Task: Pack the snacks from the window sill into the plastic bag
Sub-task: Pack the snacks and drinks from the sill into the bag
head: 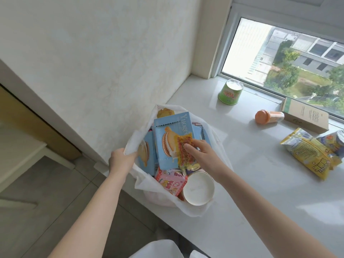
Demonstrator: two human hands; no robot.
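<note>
Head view: the left hand grips the rim of the white plastic bag at the window sill edge; the right hand pinches an orange snack packet over the bag's boxes, while a yellow snack bag lies on the sill, well apart

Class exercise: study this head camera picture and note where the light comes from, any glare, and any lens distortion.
Head view: daylight enters through the window; soft glare patches show on the white sill near the green cup; wide-angle bending curves the window frame and wall edges; the hands and plastic bag are evenly lit.
</note>
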